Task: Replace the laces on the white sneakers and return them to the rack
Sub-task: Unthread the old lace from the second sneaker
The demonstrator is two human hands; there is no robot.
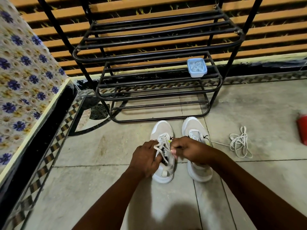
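White mesh sneaker (162,128), standing on the tiled floor before the black metal-tube rack (149,95). Left hand (146,157) grips its collar; right hand (186,149) pinches the flat white lace (163,139). Step judged: working the upper eyelets; next, draw the lace through evenly, keeping it untwisted.

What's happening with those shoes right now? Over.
Left hand grips the left white mesh sneaker; right hand pinches its flat white lace. Second white sneaker beside it, both off the black metal rack. Spare white lace lies aside, nothing blocking.
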